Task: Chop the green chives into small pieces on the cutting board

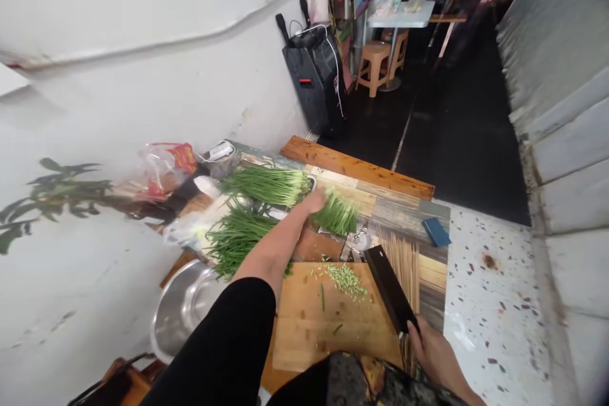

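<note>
My left hand [314, 201] reaches forward over the table and grips a bunch of green garlic chives [337, 214] by its near end. More long chives lie in two piles, one at the back [266, 185] and one nearer [235, 238]. My right hand [435, 352] holds the handle of a dark cleaver [390, 290], whose blade points away over the right side of a wooden cutting board [323, 330]. A small heap of chopped chive bits [347, 279] lies on the board's far part.
A steel bowl [183, 307] sits left of the board. Bamboo skewers [404, 263] lie right of the cleaver, a blue phone-like object [436, 232] beyond them. Plastic bags [164, 168] and clutter line the white wall. A black speaker [316, 79] and stools [375, 66] stand farther off.
</note>
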`<control>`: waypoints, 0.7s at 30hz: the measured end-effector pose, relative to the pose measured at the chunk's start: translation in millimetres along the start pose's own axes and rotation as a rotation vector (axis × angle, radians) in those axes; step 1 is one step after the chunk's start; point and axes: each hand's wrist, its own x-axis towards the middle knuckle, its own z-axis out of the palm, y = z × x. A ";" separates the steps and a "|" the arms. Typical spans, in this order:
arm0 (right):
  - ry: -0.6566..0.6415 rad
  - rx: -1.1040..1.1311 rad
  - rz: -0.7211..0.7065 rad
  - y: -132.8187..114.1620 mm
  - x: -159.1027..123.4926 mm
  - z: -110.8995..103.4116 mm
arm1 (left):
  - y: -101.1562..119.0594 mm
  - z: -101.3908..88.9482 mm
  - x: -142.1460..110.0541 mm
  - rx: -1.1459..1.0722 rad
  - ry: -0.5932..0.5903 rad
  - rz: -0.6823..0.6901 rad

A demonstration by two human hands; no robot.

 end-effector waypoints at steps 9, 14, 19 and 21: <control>-0.033 -0.007 -0.024 -6.0 19.2 0.8 | -4.3 -11.9 -10.8 0.047 -0.111 0.089; -0.057 -0.010 -0.046 -13.0 26.3 6.8 | -35.4 -38.7 -23.4 0.081 -0.052 0.205; -0.089 -0.040 -0.061 -17.8 31.9 17.0 | -81.6 -58.8 -31.0 0.189 0.045 0.207; -0.095 -0.033 -0.073 -18.2 32.9 21.2 | -100.6 -60.2 -35.9 0.257 0.049 0.185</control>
